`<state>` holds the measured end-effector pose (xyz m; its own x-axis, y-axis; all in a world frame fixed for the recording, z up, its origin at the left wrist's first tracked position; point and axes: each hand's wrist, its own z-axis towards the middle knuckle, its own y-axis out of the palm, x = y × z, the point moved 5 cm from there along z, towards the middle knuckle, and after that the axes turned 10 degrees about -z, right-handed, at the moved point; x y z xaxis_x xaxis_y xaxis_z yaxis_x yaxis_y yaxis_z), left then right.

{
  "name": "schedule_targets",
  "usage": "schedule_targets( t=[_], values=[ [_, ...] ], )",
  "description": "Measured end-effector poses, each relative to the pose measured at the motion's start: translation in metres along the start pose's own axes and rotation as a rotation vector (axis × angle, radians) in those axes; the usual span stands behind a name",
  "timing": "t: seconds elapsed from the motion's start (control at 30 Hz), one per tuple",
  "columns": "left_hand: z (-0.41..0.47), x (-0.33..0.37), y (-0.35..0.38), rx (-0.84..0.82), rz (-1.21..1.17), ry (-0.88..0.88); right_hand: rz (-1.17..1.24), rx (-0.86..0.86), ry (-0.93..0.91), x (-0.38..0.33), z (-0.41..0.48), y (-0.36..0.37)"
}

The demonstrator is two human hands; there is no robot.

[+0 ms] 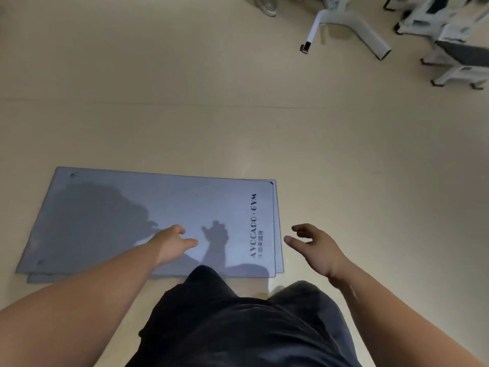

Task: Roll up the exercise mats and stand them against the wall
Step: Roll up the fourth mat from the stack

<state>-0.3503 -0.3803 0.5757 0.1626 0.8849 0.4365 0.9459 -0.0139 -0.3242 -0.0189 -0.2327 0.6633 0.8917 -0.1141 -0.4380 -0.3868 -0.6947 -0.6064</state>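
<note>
I'm seeing nothing rolled yet: top mat is lying flat, second mat poking out under it. My left hand is hovering over it, right hand just off its logo end, both empty, fingers loose.

Two grey mats stacked flat

Ahead of you, a pale beige gym floor with a dull sheen, a faint seam running straight across it, white-framed exercise machines standing at your upper right, a dark padded seat among them, a pale sneaker at the top edge.
</note>
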Motion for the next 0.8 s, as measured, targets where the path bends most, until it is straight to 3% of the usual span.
schedule_targets(
  t=[0.23,0.37,0.57,0.8],
  values=[
    [0.082,0.118,0.051,0.247,-0.340,-0.049,-0.166,-0.206,-0.199,-0.009,0.192,-0.092],
    [0.074,0.162,0.114,0.424,-0.645,-0.159,-0.375,-0.387,-0.334,-0.023,0.280,-0.139],
    [-0.004,0.188,0.220,0.527,-0.931,-0.304,-0.718,-0.554,-0.491,-0.052,0.309,-0.166],
    [-0.007,0.141,0.294,0.648,-1.139,-0.413,-0.936,-0.607,-0.594,-0.051,0.312,-0.118]
  ],
)
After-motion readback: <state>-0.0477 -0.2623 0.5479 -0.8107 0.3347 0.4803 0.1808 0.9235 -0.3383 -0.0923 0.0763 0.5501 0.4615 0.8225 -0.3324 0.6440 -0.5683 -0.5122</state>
